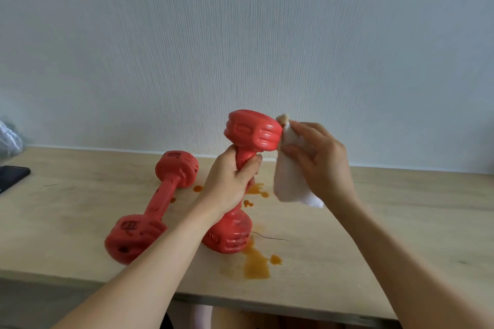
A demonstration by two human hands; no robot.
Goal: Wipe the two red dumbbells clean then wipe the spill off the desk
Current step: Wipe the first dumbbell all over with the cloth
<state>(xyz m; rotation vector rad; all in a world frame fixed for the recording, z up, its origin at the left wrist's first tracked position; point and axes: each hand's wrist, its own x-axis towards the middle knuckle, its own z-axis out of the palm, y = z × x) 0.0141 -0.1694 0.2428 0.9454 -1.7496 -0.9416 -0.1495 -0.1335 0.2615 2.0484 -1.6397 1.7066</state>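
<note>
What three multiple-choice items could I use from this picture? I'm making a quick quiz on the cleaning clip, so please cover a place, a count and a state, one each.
1. Where does the second dumbbell lie?
A. On the desk, left of the held one
B. On the floor
C. On the phone

2. How many red dumbbells are in view?
A. One
B. Two
C. Three

3. What is the left hand doing?
A. Resting flat on the desk
B. Gripping the handle of the upright dumbbell
C. Holding the cloth

Answers:
1 A: it lies on its side on the desk, left of the upright dumbbell.
2 B: one stands on end in the orange spill, one lies beside it.
3 B: its fingers wrap the handle, while the right hand presses the white cloth to the top end.
</note>
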